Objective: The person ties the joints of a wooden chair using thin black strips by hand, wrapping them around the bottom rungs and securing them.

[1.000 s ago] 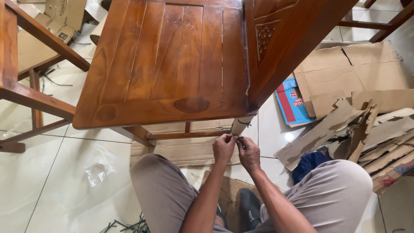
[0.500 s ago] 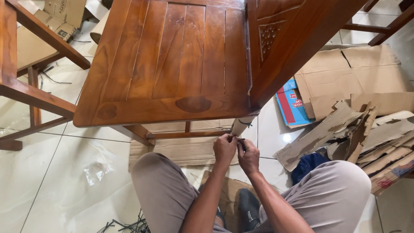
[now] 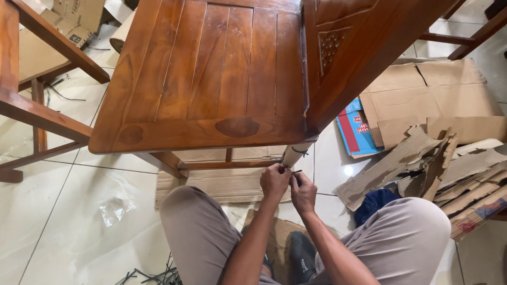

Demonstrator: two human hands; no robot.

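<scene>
Just below the wooden chair seat [image 3: 211, 79], left hand [image 3: 274, 182] and right hand [image 3: 303, 192] pinch what looks like a dark tie [image 3: 296, 171] at the wrapped leg [image 3: 296, 154].

The chair [image 3: 211, 79] is glossy varnished brown wood with smooth slats. Below its seat, the leg [image 3: 293, 154] wears pale matt paper wrapping. Right of the chair lies rough corrugated cardboard [image 3: 422, 158] on glossy white floor tiles [image 3: 63, 211].
</scene>
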